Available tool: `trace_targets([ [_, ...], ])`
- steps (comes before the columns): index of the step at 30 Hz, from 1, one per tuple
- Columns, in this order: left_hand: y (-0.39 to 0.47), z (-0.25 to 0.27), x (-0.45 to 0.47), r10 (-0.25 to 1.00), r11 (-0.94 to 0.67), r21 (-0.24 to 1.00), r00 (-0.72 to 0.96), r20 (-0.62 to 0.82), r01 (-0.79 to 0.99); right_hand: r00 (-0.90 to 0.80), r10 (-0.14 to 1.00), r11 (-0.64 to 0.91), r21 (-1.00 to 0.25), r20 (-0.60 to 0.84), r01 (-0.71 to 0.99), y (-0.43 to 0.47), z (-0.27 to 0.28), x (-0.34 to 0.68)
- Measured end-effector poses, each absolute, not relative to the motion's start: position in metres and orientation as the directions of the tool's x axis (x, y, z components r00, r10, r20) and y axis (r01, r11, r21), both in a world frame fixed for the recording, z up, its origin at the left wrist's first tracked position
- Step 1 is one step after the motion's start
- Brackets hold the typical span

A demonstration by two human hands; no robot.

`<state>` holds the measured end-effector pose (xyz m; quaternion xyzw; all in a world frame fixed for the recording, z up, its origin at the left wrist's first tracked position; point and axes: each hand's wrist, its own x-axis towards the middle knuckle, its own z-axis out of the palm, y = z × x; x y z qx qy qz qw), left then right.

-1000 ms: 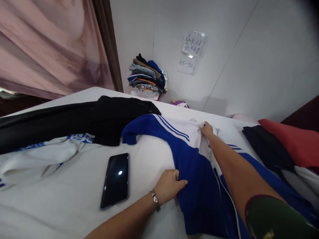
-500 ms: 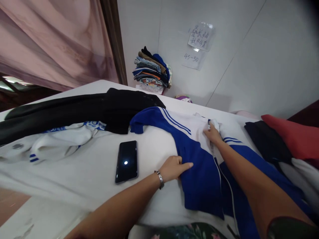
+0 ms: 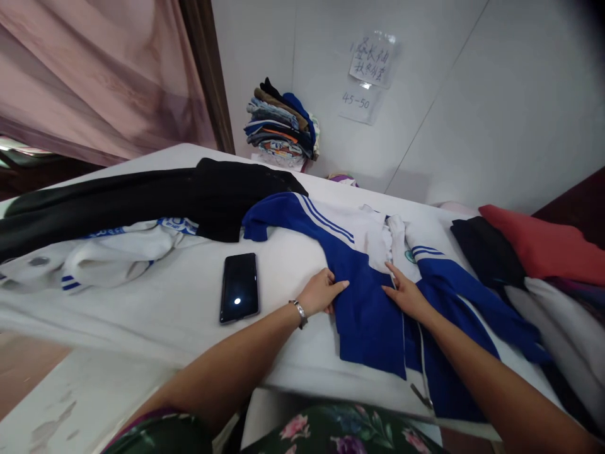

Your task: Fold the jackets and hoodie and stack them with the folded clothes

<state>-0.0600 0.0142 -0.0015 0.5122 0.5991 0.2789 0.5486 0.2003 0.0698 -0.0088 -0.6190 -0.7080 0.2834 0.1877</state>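
A blue and white zip-up jacket [image 3: 368, 325] lies spread on the table, its front unzipped and striped sleeves out to both sides. At its left side edge is my left hand [image 3: 324, 292], wearing a metal bracelet. The thumb lies on top of the cloth and the other fingers curl at the edge, partly hidden. My right hand [image 3: 407, 295] rests on the front opening below the white collar [image 3: 396, 236], thumb and forefinger apart on the fabric. A dark phone [image 3: 239, 287] lies left of the jacket.
Black clothing [image 3: 212, 195] and a white garment with blue trim [image 3: 113, 255] lie along the left of the white table [image 3: 179, 337]. Red clothing [image 3: 543, 243] and dark clothing [image 3: 486, 249] are heaped at right. A folded clothes stack [image 3: 281, 126] stands by the wall.
My right hand has come down from the collar to the jacket's front opening, and its fingers have spread. My left hand stays at the side edge. The view has shifted slightly.
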Motion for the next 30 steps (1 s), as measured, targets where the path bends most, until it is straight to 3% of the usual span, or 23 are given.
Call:
trace_targets([
  [6,0.012,0.0,-0.057,0.925,0.304,0.894,0.124,-0.36,0.329,-0.144,0.986,0.113,-0.306,-0.081,0.945,0.069,0.006,0.218],
  [9,0.013,0.001,-0.06,0.932,0.293,0.891,0.103,-0.347,0.347,-0.227,0.973,0.229,-0.178,0.033,0.957,0.061,0.009,0.215],
  [11,0.015,0.002,-0.064,0.961,0.23,0.869,0.035,-0.273,0.438,-0.309,0.936,0.338,-0.185,0.169,0.923,0.049,0.011,0.208],
  [13,0.017,0.003,-0.069,0.989,0.14,0.795,-0.051,-0.137,0.59,-0.414,0.875,0.476,-0.284,0.252,0.832,0.031,0.014,0.199],
  [17,0.019,0.005,-0.07,0.996,0.086,0.62,-0.087,-0.029,0.78,-0.655,0.716,0.675,-0.48,0.242,0.561,-0.015,0.018,0.178],
  [21,0.019,0.003,-0.058,0.999,0.048,0.507,-0.054,-0.004,0.861,-0.766,0.589,0.792,-0.375,0.259,0.482,-0.045,0.018,0.161],
  [25,0.019,0.002,-0.048,0.999,0.04,0.46,-0.044,-0.003,0.887,-0.787,0.573,0.814,-0.272,0.228,0.513,-0.052,0.013,0.154],
  [28,0.02,0.002,-0.045,0.999,0.05,0.47,-0.046,-0.019,0.881,-0.785,0.568,0.818,-0.279,0.247,0.504,-0.049,0.012,0.154],
  [30,0.022,0.003,-0.047,0.998,0.064,0.504,-0.058,-0.028,0.861,-0.773,0.558,0.819,-0.347,0.3,0.457,-0.047,0.015,0.154],
])
